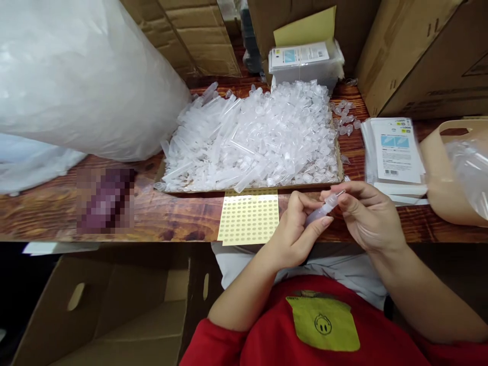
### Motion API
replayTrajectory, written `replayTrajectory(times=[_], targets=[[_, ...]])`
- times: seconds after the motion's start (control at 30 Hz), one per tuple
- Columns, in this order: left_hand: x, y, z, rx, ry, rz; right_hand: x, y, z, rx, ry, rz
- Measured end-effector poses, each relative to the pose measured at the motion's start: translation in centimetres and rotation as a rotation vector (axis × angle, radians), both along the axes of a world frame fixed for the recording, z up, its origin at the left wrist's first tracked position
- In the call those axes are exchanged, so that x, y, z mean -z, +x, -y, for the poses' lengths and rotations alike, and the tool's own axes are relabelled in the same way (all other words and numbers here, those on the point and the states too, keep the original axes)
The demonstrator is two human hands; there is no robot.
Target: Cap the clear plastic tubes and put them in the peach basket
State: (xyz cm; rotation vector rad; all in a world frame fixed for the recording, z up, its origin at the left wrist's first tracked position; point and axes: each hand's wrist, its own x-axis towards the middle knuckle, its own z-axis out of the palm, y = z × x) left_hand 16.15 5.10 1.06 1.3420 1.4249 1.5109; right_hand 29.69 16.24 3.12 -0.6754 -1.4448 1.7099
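A small clear plastic tube (324,209) is held between both hands just past the near edge of the wooden table (183,213). My left hand (295,231) grips its body. My right hand (362,213) pinches its upper end with thumb and fingers. A yellow sheet of small round stickers (248,218) lies on the table just left of my hands. Behind it, a flat cardboard tray (267,188) is heaped with several clear tubes and caps (259,140).
A big white plastic bag (76,76) fills the left of the table. Stacked printed pouches (396,152) and a tan bag (446,183) lie right. A clear box (305,66) and cartons stand behind. An open cardboard box (107,310) sits on the floor left.
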Motion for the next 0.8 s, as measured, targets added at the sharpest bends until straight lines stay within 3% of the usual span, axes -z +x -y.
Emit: replayTrajectory(times=[0.17,0.37,0.47,0.57,0.8], targets=[[-1.5,-0.9,0.5,0.050,-0.014,-0.181,-0.6,1.9,-0.8,-0.175,0.231,0.073],[-4.0,-1.3,0.0,0.201,-0.083,-0.444,-3.6,4.1,-2.3,-0.377,0.774,0.268],[-4.9,-1.0,-0.4,0.213,-0.122,-0.645,-3.7,4.4,-2.2,-0.321,0.950,0.356],[-5.0,-0.8,-0.7,0.241,-0.134,-0.756,-3.4,4.7,-1.9,-0.265,1.020,0.406],[-4.8,-0.8,-1.3,0.313,-0.124,-0.635,-2.7,5.7,-1.5,-0.259,1.174,0.447]])
